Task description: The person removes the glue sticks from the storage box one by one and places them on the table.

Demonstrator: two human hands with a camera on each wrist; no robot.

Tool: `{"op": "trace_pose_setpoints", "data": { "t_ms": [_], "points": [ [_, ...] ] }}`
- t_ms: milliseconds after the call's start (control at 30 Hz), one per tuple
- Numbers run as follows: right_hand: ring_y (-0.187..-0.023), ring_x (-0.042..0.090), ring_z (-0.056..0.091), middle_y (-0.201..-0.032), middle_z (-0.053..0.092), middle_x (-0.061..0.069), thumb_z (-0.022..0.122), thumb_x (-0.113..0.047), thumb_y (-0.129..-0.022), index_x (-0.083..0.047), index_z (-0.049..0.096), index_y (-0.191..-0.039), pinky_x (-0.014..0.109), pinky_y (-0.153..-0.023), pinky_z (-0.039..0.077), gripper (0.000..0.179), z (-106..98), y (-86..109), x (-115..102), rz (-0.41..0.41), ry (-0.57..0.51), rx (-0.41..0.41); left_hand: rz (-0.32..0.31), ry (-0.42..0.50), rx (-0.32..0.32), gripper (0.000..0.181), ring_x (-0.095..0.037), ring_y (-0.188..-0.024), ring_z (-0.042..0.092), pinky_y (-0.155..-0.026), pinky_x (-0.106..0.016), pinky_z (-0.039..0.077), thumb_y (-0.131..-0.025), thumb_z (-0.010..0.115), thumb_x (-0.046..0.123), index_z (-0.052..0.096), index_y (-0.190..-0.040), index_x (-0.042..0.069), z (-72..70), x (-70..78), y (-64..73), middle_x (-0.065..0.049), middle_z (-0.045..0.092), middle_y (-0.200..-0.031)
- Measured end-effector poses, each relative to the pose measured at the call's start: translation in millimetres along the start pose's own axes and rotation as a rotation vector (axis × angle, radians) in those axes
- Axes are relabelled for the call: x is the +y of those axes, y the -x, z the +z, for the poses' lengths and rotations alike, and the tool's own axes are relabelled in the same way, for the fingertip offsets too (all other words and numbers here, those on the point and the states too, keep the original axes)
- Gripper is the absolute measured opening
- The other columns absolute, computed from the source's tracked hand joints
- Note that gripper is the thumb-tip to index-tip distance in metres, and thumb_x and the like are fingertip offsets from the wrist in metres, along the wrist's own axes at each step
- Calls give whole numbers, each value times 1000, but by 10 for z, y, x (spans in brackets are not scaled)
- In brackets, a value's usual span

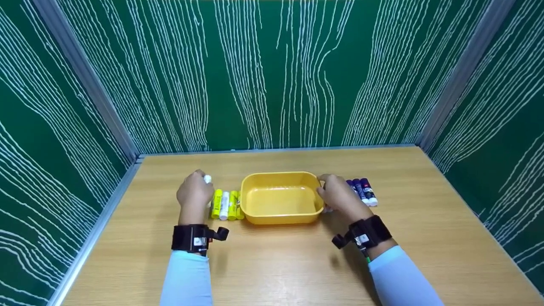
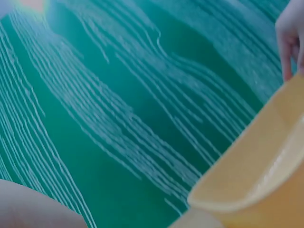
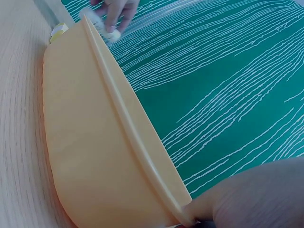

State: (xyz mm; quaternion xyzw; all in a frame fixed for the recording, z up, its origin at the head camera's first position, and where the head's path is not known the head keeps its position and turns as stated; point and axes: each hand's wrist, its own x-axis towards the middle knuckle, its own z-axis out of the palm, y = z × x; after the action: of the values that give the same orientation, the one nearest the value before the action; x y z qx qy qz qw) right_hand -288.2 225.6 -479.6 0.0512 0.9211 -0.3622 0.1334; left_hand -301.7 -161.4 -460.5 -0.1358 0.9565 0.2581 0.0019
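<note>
My left hand (image 1: pixel 194 192) grips a white glue stick (image 1: pixel 207 179), one end of it showing past the fingers. In the right wrist view this glue stick (image 3: pixel 113 35) is held near the far end of the yellow plastic tub (image 1: pixel 280 219). The tub stands on the table with nothing inside. At its right side my right hand (image 1: pixel 338 193) pinches the rim; in the left wrist view the right hand's fingers (image 2: pixel 287 61) point down onto that edge. Yellow glue sticks (image 1: pixel 217 204) and a white one (image 1: pixel 225 206) lie side by side between my left hand and the tub.
Right of the tub, dark purple glue sticks (image 1: pixel 369 191) with white ends lie in a row, partly behind my right hand. Green panels (image 1: pixel 293 85) with white wavy lines wall the wooden table (image 1: pixel 272 263) at the back and both sides, joined by grey metal posts (image 1: pixel 85 76).
</note>
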Motion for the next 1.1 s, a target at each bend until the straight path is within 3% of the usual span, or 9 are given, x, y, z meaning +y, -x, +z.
{"op": "trace_pose_setpoints", "data": {
  "t_ms": [233,467,800,1100],
  "points": [
    [-61,28,63,-89,61,15,53,-21,-98,-15,39,-144,34,-52,54,49,17,-11,23,-41,41,14,-49,-89,-94,35,-27,-92,57,-72,-42,47,-88,61,17,56,-121,7,166,-142,-71,-13,61,-109],
    [-62,27,63,-86,59,14,52,-20,-98,-14,39,-144,33,-50,53,48,13,-23,19,-47,49,14,-56,-86,-168,33,-27,-91,55,-70,-38,45,-90,60,14,58,-121,5,242,-171,-75,-14,60,-115],
    [-60,26,62,-85,60,16,52,-20,-98,-15,38,-144,37,-53,55,49,26,-15,1,-28,38,19,-70,-61,-193,33,-28,-91,56,-71,-39,44,-91,60,19,58,-121,5,212,-169,-46,-13,60,-114],
    [-59,26,62,-89,60,17,51,-21,-98,-16,36,-145,38,-54,55,50,31,-12,24,-35,46,18,-63,-39,-166,35,-29,-94,55,-76,-41,44,-90,61,13,56,-123,5,214,-177,-41,-14,59,-117]
  ]
}}
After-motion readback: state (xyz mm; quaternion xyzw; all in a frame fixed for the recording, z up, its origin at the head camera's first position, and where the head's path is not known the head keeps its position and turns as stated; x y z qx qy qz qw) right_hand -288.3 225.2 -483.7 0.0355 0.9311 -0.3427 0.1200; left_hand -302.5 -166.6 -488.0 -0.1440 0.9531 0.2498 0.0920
